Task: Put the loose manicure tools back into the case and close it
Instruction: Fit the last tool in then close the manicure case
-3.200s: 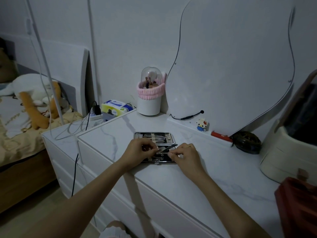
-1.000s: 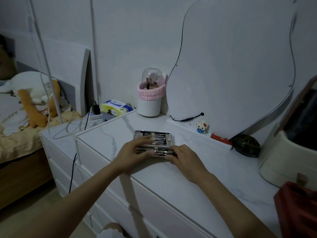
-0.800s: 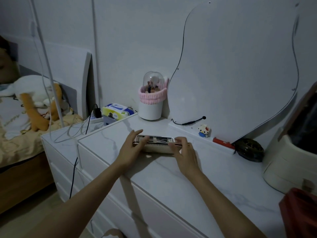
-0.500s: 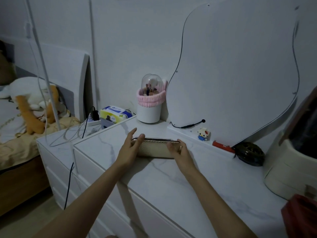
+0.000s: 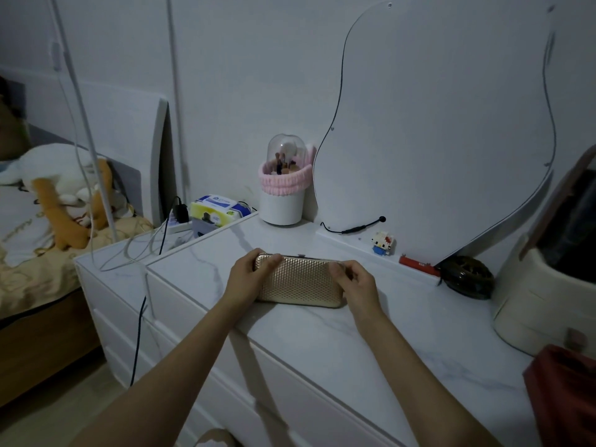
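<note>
Case [image 5: 298,282] lies shut on the surface [image 5: 354,333] now, where a moment ago it was open with tools showing; our left hand [image 5: 250,275] and right hand [image 5: 356,282] clasp its ends, so the task looks finished.

Both forearms are bare to the lower edge of the view, with no sleeves, watch or bracelet visible, and the left hand [image 5: 246,279] and right hand [image 5: 356,283] are ungloved.
</note>
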